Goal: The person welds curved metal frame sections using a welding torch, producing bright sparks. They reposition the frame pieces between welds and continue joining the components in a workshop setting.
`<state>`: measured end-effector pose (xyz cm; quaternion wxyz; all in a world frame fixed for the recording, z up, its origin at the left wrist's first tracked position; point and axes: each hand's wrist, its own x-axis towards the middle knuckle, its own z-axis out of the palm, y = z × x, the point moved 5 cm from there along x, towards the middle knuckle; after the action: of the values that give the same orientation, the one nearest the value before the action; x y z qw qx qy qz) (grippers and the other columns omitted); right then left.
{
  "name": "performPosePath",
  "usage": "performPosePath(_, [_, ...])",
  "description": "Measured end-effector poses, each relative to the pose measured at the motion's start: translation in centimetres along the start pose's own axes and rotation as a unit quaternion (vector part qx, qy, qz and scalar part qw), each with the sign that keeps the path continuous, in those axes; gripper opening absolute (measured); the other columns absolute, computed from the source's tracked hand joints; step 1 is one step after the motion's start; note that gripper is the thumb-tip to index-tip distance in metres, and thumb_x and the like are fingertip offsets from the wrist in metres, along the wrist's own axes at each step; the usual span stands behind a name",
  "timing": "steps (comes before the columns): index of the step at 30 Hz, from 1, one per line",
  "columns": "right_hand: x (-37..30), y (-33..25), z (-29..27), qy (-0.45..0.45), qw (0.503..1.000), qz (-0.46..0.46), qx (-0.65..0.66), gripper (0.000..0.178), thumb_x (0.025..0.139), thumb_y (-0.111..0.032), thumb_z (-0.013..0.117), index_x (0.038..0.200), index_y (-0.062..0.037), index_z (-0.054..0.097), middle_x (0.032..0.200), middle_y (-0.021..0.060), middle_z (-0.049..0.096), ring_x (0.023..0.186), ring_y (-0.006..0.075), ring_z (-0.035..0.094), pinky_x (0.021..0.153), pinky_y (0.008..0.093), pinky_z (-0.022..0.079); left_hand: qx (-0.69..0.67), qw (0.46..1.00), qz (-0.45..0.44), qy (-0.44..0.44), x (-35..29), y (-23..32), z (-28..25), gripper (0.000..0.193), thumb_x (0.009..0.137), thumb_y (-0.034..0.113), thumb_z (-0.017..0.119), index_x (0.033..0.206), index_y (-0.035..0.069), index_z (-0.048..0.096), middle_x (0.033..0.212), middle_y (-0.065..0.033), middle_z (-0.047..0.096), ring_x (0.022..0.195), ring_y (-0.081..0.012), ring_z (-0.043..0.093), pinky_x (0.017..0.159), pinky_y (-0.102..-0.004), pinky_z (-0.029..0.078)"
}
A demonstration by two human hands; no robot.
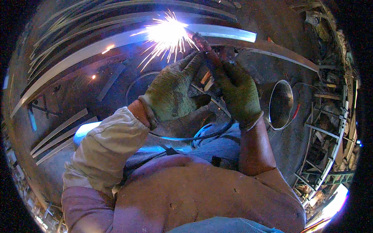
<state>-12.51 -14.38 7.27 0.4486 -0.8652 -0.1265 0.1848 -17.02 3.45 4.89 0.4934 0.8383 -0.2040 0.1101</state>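
Note:
My right hand (241, 90), in a dull green work glove, is closed round the handle of a welding torch (211, 57). The torch points up and left, and a blinding arc with flying sparks burns at its tip. Under the glare runs a long metal bar (229, 32); the weld spot itself is whited out. My left hand (171, 91), gloved too, is held beside the torch neck. Its fingers stretch toward the neck and the thumb sticks out to the right; whether the fingertips touch the torch cannot be made out. A dark cable (202, 136) loops below the hands.
Long thin metal strips (74, 23) lie beyond the bar at far left. Shorter flat strips (58, 132) rest nearer on the left. A round metal container (281, 104) stands right of my right hand. Metal frames and scrap (324, 132) crowd the right edge.

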Motion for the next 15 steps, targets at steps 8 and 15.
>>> performPosePath(8, [0.3,0.5,0.3,0.025,0.996,-0.087,0.016,0.036,0.113,-0.023,0.066,0.145,-0.0098,0.073,0.118,0.0031,0.077,0.094,0.0077,0.065,0.082,0.0291,0.055,0.027,0.999,-0.035,-0.007,-0.6,-0.3,0.5,0.098,0.081,0.041,0.091,0.156,-0.007,0.049,0.150,-0.0326,0.060,0.133,-0.0524,0.063,0.111,-0.0532,0.055])
performPosePath(15, [0.1,-1.2,0.4,0.020,0.998,-0.013,0.065,0.039,0.113,-0.029,0.067,0.146,-0.0098,0.073,0.118,0.0029,0.076,0.098,0.0077,0.064,0.085,0.0302,0.055,-0.005,1.000,0.021,0.021,-0.2,0.1,-0.5,0.100,0.077,0.033,0.093,0.158,-0.001,0.047,0.149,-0.0313,0.060,0.134,-0.0544,0.060,0.115,-0.0541,0.052])
